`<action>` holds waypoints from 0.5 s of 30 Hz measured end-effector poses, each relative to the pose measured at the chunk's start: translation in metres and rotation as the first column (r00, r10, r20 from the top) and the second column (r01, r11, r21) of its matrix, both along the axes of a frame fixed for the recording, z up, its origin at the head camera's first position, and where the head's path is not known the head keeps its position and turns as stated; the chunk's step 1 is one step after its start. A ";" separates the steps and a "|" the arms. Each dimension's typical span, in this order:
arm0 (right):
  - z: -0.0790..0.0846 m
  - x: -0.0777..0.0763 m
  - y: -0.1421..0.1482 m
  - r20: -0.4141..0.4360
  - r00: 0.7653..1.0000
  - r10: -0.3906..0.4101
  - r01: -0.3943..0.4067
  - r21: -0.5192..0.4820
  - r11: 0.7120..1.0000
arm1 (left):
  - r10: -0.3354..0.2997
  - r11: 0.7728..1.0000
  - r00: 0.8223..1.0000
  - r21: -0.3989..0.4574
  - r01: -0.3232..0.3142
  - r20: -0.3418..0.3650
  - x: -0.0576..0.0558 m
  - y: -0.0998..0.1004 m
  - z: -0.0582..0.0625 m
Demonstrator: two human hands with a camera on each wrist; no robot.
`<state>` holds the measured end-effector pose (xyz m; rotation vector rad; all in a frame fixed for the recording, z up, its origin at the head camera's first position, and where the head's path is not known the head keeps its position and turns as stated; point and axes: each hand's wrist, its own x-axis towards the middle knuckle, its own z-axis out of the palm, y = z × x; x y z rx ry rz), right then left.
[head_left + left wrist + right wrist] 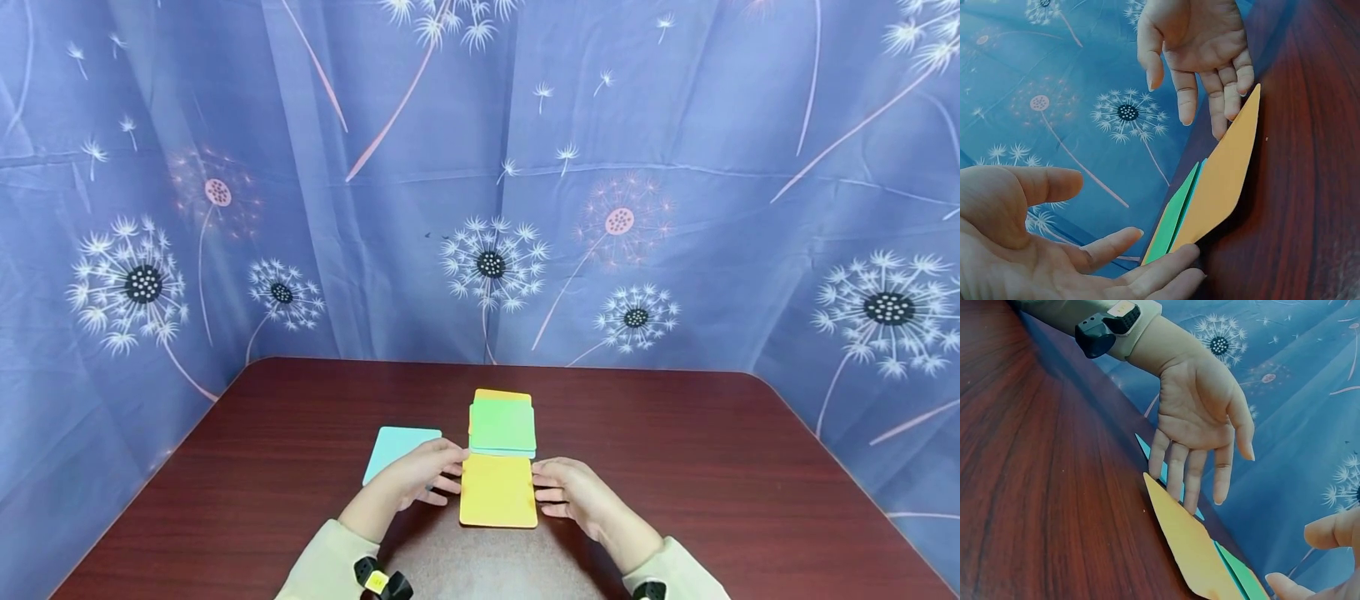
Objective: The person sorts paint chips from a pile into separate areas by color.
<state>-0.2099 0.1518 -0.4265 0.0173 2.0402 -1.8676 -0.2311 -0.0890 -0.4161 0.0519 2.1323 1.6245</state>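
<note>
A: Where do we find the yellow card (498, 492)?

B: On the bench (712, 467), between the left hand (416, 475) and the right hand (583, 498), its far edge meeting a small stack (491, 417). We can't make out whether it slips beneath that stack, or whether its near edge lifts slightly.

A: How do we read the hands?

B: Both have their fingers loosely extended, neither curled round anything. We see fingertips right at the card's two sides, but contact is hard to settle, even from the wrist views.

A: And the stack?

B: We get a green card (506, 429) on top. Below it only margins peep out: a pale blue edge (501, 453) on the near side, an orange-yellow card (502, 395) on the far side. How many lie underneath, we can't count.

A: What about the light blue card (397, 448)?

B: Over on the left, apart from the stack. The left hand hides its near right corner from the head camera.

A: Anything cropped?

B: In the right wrist view we have only two digits of the right hand at the frame's edge. In the head view the right wrist's camera (649, 591) is cut off.
</note>
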 end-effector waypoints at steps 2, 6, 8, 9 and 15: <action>0.001 0.001 0.000 0.001 1.000 -0.002 0.002 0.010 1.000 | -0.001 1.000 1.000 -0.007 0.001 -0.002 0.001 0.001 0.001; 0.003 0.002 -0.001 0.000 1.000 -0.012 0.012 0.030 0.999 | -0.011 1.000 1.000 -0.010 0.011 -0.003 0.002 0.001 0.002; 0.004 0.002 -0.001 -0.001 1.000 -0.021 0.021 0.037 0.999 | -0.015 1.000 1.000 -0.009 0.015 -0.003 0.002 0.001 0.002; 0.004 0.002 -0.001 -0.003 1.000 -0.026 0.026 0.040 0.999 | -0.017 1.000 1.000 -0.009 0.017 -0.004 0.002 0.001 0.002; 0.008 0.004 -0.001 -0.032 0.996 -0.085 0.087 0.079 0.993 | -0.009 0.999 1.000 -0.034 0.008 -0.024 0.001 0.000 0.003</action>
